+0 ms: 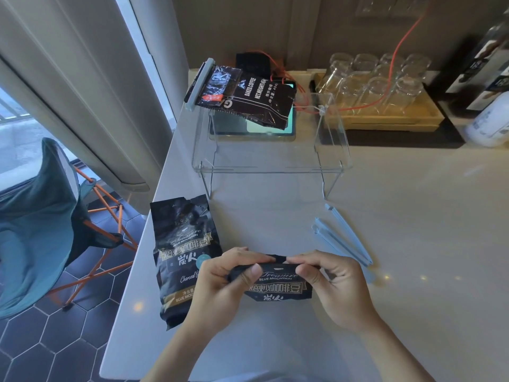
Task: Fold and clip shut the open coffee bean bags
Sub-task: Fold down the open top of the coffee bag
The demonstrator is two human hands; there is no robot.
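Your left hand and right hand both pinch the folded-over top of a dark coffee bag, thumbs on the near face and fingers curled behind the fold, so the bag stands between your hands at the near middle of the pale counter. Its label reads "Blue Mountain". Just to the left of it, partly behind your left hand, a second dark bag of the same brand lies flat near the counter's left edge, its top crumpled and unclipped. To the right of your right hand, two pale blue sealing clips lie on the counter, close beside each other. Farther back, a clear acrylic stand carries a third bag, brown-black, lying tilted with a pale clip across its end. Behind the stand on the right, a wooden tray holds upturned glasses.
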